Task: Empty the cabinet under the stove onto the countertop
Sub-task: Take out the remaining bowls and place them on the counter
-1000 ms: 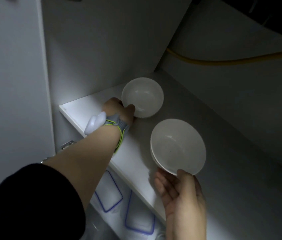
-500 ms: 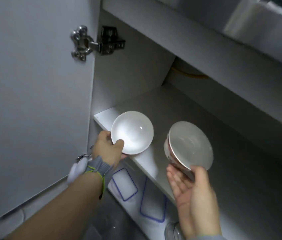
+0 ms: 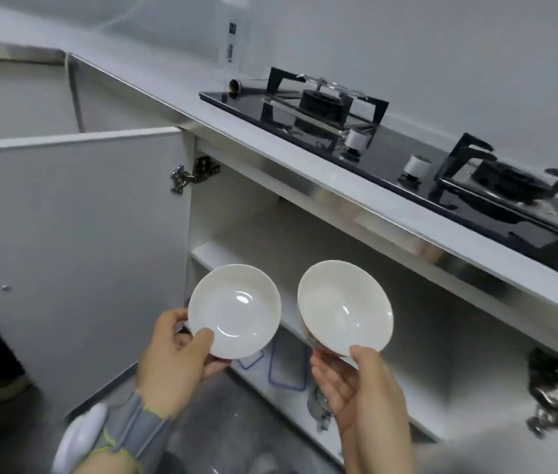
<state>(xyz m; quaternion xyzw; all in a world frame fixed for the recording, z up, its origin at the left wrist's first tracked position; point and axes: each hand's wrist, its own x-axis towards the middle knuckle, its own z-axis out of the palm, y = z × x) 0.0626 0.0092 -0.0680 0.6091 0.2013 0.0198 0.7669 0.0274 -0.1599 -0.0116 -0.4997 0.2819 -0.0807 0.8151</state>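
Note:
My left hand (image 3: 176,360) grips a white bowl (image 3: 236,309) by its near rim, thumb inside. My right hand (image 3: 356,384) holds a second white bowl (image 3: 346,307) with a reddish outside, thumb over its rim. Both bowls hang in front of the open cabinet (image 3: 270,241), outside its upper shelf (image 3: 202,253). The grey countertop (image 3: 154,80) runs above, with the black gas stove (image 3: 390,145) set in it. On the lower shelf lie clear lids with blue rims (image 3: 287,371) and a glass item (image 3: 318,403), partly hidden by my hands.
The white cabinet door (image 3: 75,241) stands open at the left, its hinge (image 3: 192,174) at the top. A second hinge (image 3: 549,398) hangs at the right. A white bottle (image 3: 233,35) stands behind the stove. Grey floor (image 3: 209,425) lies below.
Both hands have drawn the bowls off the upper shelf and out of the cabinet. My view has risen, so the stove and countertop now show.

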